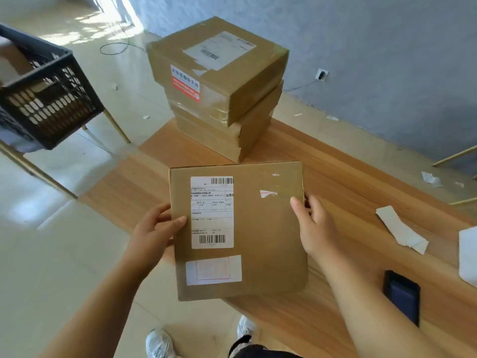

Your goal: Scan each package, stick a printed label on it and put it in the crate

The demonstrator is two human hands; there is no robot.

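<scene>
I hold a flat brown cardboard package (268, 236) in both hands above the near corner of the wooden table (348, 182). A white printed label (212, 212) with barcodes is stuck on its upper left, and a smaller pale sticker (213, 270) sits below it. My left hand (154, 228) grips the package's left edge, thumb on top. My right hand (313, 226) grips the right edge, thumb on top. The black slatted crate (51, 104) stands to the left on a thin-legged stand, with a box inside.
A stack of several brown packages (219, 81) stands at the table's far end. White label backing strips (400, 229) lie on the table at right, a dark phone-like device (402, 295) lies near the front right, and a white object (468, 257) is at the right edge. Paper scraps litter the floor.
</scene>
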